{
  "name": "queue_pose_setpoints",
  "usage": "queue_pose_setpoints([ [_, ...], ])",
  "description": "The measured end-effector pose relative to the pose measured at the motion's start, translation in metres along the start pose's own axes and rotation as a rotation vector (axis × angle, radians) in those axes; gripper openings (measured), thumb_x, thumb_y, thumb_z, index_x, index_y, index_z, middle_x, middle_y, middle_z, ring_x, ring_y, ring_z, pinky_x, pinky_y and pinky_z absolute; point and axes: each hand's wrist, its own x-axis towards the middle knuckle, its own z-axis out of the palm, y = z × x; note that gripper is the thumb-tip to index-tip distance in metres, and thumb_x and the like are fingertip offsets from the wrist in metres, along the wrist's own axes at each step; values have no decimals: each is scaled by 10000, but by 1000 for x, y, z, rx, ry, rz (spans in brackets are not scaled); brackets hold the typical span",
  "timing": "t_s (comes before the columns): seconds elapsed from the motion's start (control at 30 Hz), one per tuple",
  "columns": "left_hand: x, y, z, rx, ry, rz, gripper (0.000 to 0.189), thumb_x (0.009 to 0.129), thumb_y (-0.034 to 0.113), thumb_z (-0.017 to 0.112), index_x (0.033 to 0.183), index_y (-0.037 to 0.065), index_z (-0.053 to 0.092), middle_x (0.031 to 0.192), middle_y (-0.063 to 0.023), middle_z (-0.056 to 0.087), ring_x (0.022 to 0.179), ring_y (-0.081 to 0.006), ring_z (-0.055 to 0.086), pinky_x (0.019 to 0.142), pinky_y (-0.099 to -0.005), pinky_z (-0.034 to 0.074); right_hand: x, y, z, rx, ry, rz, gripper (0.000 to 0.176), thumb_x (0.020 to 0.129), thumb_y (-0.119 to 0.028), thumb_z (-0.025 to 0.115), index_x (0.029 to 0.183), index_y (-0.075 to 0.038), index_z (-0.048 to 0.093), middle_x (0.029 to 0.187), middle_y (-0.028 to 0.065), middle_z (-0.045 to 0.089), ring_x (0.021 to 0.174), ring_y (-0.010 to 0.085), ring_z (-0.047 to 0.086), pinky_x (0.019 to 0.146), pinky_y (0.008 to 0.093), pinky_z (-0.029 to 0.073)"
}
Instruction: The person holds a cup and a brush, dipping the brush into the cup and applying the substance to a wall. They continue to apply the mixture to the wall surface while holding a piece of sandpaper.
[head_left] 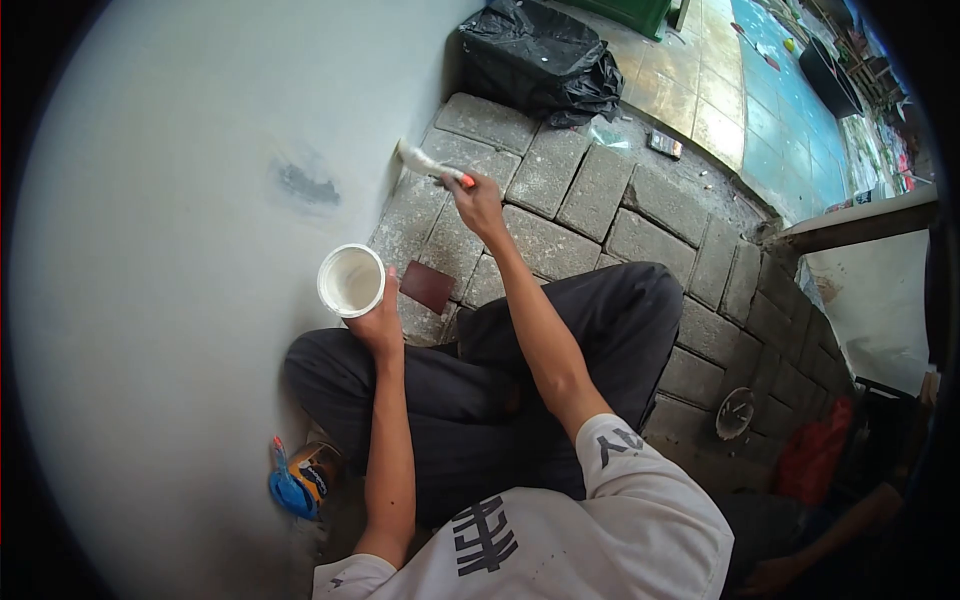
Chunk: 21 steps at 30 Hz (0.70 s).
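My right hand [476, 203] is closed round the orange-tipped handle of a paintbrush [425, 162], whose pale bristles are at the foot of the white wall [200, 250]. In my left hand [380, 322] is a white cup [351, 281], held close to the wall with its mouth facing up and whitish material inside. A dark red square sheet [427, 287] lies on the paving just right of the cup. Between cup and brush, the wall carries a grey smudge [306, 186].
A black plastic bag [540, 60] stands against the wall ahead. Blue and orange packaging [297, 484] sits at lower left. Grey pavers [660, 240] meet a tiled ledge [700, 90]. A round dish [735, 413] is at right; another person's arm [840, 535] shows at lower right.
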Motion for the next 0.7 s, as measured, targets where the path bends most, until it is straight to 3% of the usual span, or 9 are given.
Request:
queue_pose_setpoints([
  [0.13,0,-5,1,41,-29,22,414,808,73,858,1144,-43,645,1075,-125,714,962,-227,679,898,-372,523,14,17,-13,344,-95,-109,272,969,-199,705,1075,48,747,803,41,728,692,75,567,617,267,445],
  [0.2,1,-3,1,32,-31,17,408,810,69,856,1142,-44,647,1076,-127,714,961,-228,678,898,-374,522,26,1,-30,153,-23,13,238,963,-164,687,1066,44,740,871,78,766,795,109,669,717,271,504],
  [0.23,1,1,1,54,-28,29,408,810,71,857,1141,-44,648,1077,-127,714,961,-229,678,899,-376,522,30,1,-20,294,134,-50,226,953,-171,695,1080,9,748,797,71,735,705,106,607,648,282,465],
  [0.33,0,1,0,85,-40,32,410,809,73,859,1141,-45,649,1073,-127,715,958,-230,678,899,-378,522,40,15,0,282,210,-98,224,944,-184,704,1097,-28,753,738,75,692,641,118,535,604,312,430],
  [0.37,0,0,1,91,-51,27,411,809,74,860,1141,-46,649,1067,-127,716,956,-230,678,898,-378,522,35,20,-4,49,59,-26,216,943,-194,708,1090,-46,762,718,87,669,623,122,511,596,333,427],
  [0.47,0,4,5,99,-5,51,403,810,72,858,1135,-46,653,1049,-122,719,944,-230,680,892,-375,523,19,12,4,203,-5,-134,212,942,-207,712,1072,-52,775,706,72,665,621,124,503,590,344,419],
  [0.5,0,4,5,99,-6,51,403,810,72,858,1135,-46,653,1049,-122,719,944,-230,680,892,-375,523,15,1,-16,87,-188,27,227,942,-208,715,1076,-35,774,752,75,713,658,117,562,622,328,456],
  [0.63,-1,6,4,132,-48,35,412,811,66,856,1145,-53,647,1074,-127,714,966,-231,676,905,-374,519,26,10,-40,241,-362,-6,263,945,-200,715,1068,29,755,889,101,773,771,101,654,717,293,520],
  [0.7,0,6,3,147,-46,35,417,812,64,855,1150,-55,643,1089,-130,711,976,-231,673,911,-374,518,27,10,-40,235,-303,6,252,946,-191,712,1069,24,755,890,94,772,775,102,655,720,301,520],
])
